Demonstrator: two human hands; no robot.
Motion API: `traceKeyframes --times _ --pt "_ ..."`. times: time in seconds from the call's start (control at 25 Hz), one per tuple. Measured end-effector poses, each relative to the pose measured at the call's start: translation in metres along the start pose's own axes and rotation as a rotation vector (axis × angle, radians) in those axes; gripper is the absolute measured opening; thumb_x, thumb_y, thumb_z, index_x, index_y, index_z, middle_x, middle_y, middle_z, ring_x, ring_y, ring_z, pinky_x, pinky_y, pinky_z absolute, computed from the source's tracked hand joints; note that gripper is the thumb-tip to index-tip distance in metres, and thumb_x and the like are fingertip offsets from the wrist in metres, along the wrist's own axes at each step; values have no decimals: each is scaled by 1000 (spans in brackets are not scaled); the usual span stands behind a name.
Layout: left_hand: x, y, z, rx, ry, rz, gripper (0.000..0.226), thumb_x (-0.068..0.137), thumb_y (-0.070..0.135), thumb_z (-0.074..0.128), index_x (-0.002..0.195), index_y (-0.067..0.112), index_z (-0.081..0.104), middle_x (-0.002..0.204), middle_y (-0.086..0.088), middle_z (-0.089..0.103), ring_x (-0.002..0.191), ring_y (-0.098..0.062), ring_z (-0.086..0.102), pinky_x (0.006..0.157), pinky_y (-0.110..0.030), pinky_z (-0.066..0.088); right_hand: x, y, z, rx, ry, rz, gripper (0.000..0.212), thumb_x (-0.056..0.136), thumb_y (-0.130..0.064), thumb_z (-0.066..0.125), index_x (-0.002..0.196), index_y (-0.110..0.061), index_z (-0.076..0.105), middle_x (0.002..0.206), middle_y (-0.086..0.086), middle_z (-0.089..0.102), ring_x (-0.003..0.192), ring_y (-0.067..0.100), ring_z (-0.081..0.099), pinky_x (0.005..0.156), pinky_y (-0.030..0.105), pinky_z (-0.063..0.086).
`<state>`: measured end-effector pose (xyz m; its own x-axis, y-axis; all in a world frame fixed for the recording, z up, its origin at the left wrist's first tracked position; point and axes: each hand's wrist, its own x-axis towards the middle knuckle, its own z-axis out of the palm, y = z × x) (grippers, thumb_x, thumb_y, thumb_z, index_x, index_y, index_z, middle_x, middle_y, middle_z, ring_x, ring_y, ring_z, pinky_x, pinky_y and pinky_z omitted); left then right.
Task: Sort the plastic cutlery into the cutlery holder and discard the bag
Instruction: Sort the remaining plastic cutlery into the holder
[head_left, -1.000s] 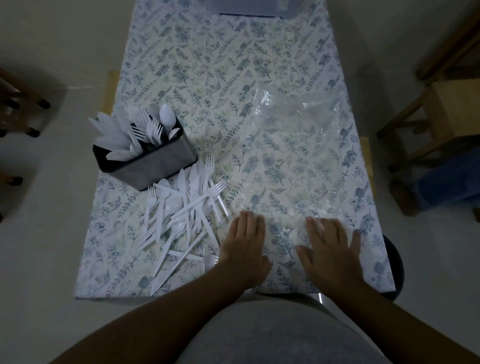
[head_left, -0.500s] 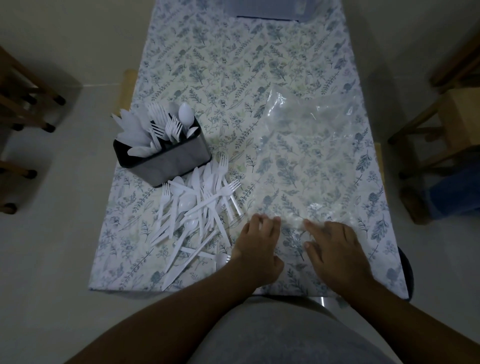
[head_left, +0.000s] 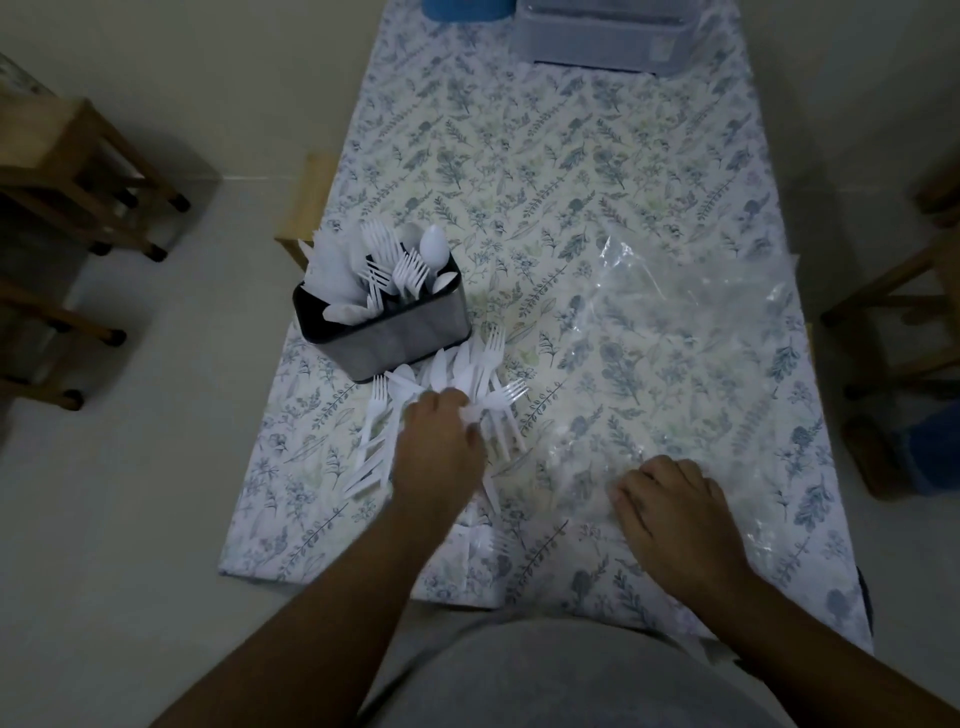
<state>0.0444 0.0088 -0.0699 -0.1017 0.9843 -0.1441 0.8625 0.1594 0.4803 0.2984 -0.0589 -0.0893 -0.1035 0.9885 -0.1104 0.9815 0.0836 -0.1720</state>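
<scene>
Left hand (head_left: 439, 447) curled on cutlery pile (head_left: 467, 384); right hand (head_left: 670, 512) on bag (head_left: 691, 332).

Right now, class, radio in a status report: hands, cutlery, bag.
Left hand on loose cutlery pile, grip unclear. Right hand flat on clear bag. Holder part filled. Nothing in the way.

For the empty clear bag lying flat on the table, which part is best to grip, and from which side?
Probably the near edge, from above on the person's side. The clear bag lies flat on the tablecloth, so nothing stands up to hold; a pinch of the loose film is needed. The right hand rests on that near part, while the left hand is at the loose cutlery.
</scene>
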Motion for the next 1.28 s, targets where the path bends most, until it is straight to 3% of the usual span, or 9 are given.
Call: traceKeyframes --times 0.2,0.32,0.44,0.56,0.72,0.88,1.08,1.2,1.28 --pt "27 -18 -4 151 -55 -56 13 95 27 60 100 15 62 97 -5 66 93 -23 60 79 -40 52 30 -24 -3 308 -63 57 11 94 -29 65 96 -24 75 99 -2 62 94 21 54 79 37 46" --pt "23 -5 -4 -53 -59 -58 11 96 27 62 94 16 64 89 0 67 83 -18 63 74 -36 55 48 -47 -15 581 -126 157 11 96 -28 63 102 -26 72 95 -6 63 89 15 59 74 30 46" --pt "6 15 -5 -263 -195 -30 19 98 29 59 84 16 63 74 4 64 66 -9 60 61 -25 50 62 -68 -29 954 -202 395 16 98 -28 60 114 -31 59 83 -4 60 70 15 59 61 29 46" --pt "6 3 -1 -155 -123 -107 20 96 29 56 82 15 59 74 1 61 66 -14 60 61 -32 54 67 -71 -28 989 -147 444 23 97 -22 60 118 -26 53 76 1 54 61 18 53 58 32 43" --pt "14 -17 -3 67 -169 -189 28 88 39 63 92 11 60 87 -4 63 81 -20 62 65 -31 49 67 -73 -26 974 -283 413 18 98 -20 59 116 -23 61 85 0 56 71 16 55 63 29 44" --pt "15 -15 -4 51 -143 -156 26 88 24 61 108 9 55 96 -6 63 89 -22 62 67 -29 46 66 -79 -27 1021 -324 408 14 99 -19 58 110 -23 66 89 2 60 74 16 58 65 27 47" --pt "9 -19 -9 -103 -122 -191 20 86 18 64 106 13 61 88 -1 70 79 -17 67 69 -31 58 70 -90 -27 1022 -330 380 15 98 -20 59 102 -29 70 99 9 67 90 29 67 81 42 56" --pt "-1 -17 -16 -315 -95 -265 20 84 18 69 103 17 62 80 6 69 63 -5 64 51 -14 50 76 -101 -27 1066 -356 383 14 97 -24 60 106 -28 69 100 9 68 83 23 66 73 37 55" --pt "-12 -12 -18 -420 -115 -176 19 85 19 71 102 21 63 82 7 71 63 0 65 51 -9 48 80 -111 -26 1147 -416 410 21 97 -34 61 115 -25 66 102 5 70 86 17 69 75 35 59"
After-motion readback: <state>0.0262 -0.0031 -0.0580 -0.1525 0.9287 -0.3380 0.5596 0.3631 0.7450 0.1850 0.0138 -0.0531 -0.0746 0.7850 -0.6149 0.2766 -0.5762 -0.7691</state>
